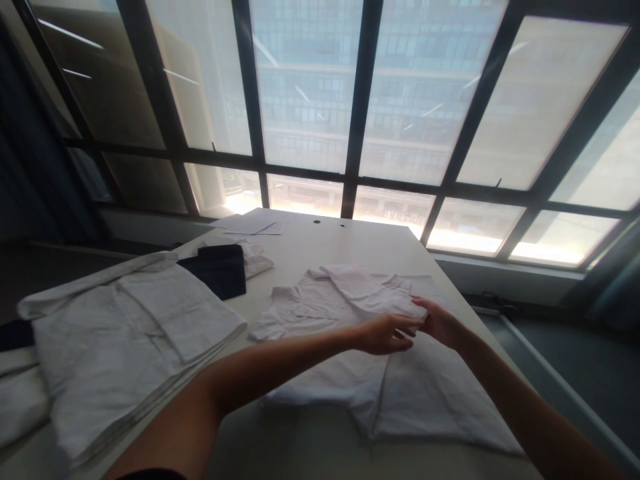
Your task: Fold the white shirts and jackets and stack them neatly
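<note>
A white shirt (320,307) lies spread on the white table in front of me, with one sleeve laid across its upper part. At the end of that sleeve, my right hand (439,324) pinches the fabric between thumb and fingers. My left hand (383,335) reaches across from the left, close against the right one. Its fingers are stretched out and apart, the tips touching the sleeve end by the right fingers. The lower part of the shirt lies loosely creased beneath both hands, partly hidden by my left forearm.
To the left lies a stack of folded white garments (115,340). Behind it are a dark navy folded cloth (220,268) and another white cloth (259,259). Paper sheets (253,222) lie at the far left of the table (360,243). Large framed windows (310,93) stand beyond.
</note>
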A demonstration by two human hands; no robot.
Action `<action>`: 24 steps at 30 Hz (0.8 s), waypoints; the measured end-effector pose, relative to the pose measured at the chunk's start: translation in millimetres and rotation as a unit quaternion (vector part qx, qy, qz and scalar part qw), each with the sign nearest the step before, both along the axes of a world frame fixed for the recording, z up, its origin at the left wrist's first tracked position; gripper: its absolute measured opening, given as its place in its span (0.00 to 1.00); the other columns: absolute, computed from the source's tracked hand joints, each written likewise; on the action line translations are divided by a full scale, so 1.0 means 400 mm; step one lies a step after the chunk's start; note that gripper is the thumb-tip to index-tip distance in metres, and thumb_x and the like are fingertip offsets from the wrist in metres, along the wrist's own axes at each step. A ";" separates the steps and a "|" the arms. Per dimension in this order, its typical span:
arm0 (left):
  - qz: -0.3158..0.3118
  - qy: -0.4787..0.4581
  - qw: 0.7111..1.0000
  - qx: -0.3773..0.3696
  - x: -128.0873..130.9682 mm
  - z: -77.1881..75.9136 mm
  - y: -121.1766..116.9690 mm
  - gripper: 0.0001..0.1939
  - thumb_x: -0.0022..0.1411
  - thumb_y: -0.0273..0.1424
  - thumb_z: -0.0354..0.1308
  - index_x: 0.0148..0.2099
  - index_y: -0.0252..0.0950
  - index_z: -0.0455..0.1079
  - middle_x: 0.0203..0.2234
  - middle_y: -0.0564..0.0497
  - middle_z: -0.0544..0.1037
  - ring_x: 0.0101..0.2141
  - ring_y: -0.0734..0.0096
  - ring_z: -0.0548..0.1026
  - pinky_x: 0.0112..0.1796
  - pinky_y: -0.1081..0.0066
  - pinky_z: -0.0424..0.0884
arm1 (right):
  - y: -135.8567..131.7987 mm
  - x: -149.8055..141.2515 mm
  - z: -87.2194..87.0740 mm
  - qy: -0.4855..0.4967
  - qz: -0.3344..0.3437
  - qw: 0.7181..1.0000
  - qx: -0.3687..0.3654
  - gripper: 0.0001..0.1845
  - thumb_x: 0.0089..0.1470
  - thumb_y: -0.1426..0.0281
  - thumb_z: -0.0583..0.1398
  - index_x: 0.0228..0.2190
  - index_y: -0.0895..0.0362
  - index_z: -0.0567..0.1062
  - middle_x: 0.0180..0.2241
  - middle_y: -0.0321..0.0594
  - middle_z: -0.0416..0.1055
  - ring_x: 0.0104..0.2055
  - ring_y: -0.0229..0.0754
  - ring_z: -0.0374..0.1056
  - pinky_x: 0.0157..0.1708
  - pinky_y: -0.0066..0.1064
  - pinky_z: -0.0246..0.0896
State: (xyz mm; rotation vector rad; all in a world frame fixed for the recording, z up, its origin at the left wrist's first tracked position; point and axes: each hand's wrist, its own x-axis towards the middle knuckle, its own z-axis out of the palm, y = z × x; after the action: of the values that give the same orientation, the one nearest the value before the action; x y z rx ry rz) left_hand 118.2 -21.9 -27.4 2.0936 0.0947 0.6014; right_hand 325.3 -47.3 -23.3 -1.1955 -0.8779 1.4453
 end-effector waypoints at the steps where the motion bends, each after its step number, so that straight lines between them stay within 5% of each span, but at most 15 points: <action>1: -0.005 0.001 1.000 0.020 -0.016 0.005 -0.006 0.28 0.63 0.22 0.59 0.65 0.40 0.66 0.58 0.40 0.72 0.48 0.62 0.79 0.46 0.65 0.77 | -0.003 0.007 -0.003 -0.015 -0.011 1.000 0.003 0.19 0.48 0.69 0.67 0.44 0.54 0.76 0.28 0.35 0.76 0.28 0.41 0.71 0.29 0.30 0.69; 4: 0.061 -0.018 0.992 0.105 -0.069 0.015 -0.009 0.20 0.64 0.23 0.57 0.58 0.38 0.73 0.51 0.42 0.78 0.46 0.64 0.79 0.49 0.65 0.74 | -0.023 0.025 -0.001 -0.039 -0.042 0.998 0.010 0.21 0.44 0.75 0.67 0.43 0.55 0.77 0.28 0.36 0.76 0.29 0.40 0.71 0.32 0.30 0.70; 7: 0.211 -0.024 0.962 0.170 -0.131 0.011 0.032 0.16 0.66 0.24 0.53 0.52 0.37 0.76 0.46 0.45 0.80 0.47 0.64 0.77 0.53 0.64 0.71 | -0.063 0.046 0.023 -0.048 -0.070 0.996 0.030 0.21 0.44 0.75 0.66 0.44 0.55 0.78 0.30 0.38 0.76 0.29 0.39 0.71 0.30 0.29 0.69; 14: 0.494 0.143 0.827 0.226 -0.281 -0.072 0.230 0.23 0.63 0.23 0.49 0.60 0.30 0.68 0.54 0.40 0.74 0.57 0.59 0.70 0.60 0.61 0.63 | -0.188 0.092 0.045 -0.103 -0.119 0.987 0.005 0.24 0.43 0.71 0.67 0.46 0.52 0.79 0.26 0.35 0.71 0.23 0.35 0.64 0.21 0.24 0.62; 19: 0.523 0.191 0.802 0.216 -0.326 -0.161 0.289 0.30 0.60 0.23 0.48 0.65 0.28 0.60 0.61 0.36 0.67 0.63 0.54 0.63 0.62 0.55 0.58 | -0.250 0.084 0.003 -0.120 -0.118 0.985 -0.029 0.24 0.43 0.69 0.69 0.46 0.51 0.80 0.22 0.31 0.67 0.21 0.33 0.61 0.21 0.22 0.62; 24: 0.527 0.187 0.801 0.214 -0.329 -0.213 0.310 0.35 0.60 0.22 0.48 0.69 0.21 0.50 0.67 0.28 0.54 0.67 0.46 0.54 0.63 0.52 0.56 | -0.298 0.058 0.045 -0.089 -0.102 0.991 -0.005 0.28 0.43 0.66 0.70 0.49 0.53 0.78 0.33 0.38 0.77 0.30 0.38 0.71 0.29 0.26 0.69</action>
State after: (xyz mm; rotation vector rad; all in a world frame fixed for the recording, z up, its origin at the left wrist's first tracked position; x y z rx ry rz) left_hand -13.6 102.2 -112.6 2.4517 1.5638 0.8774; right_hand 348.6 -166.4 -5.3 -1.3965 -0.8416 1.1926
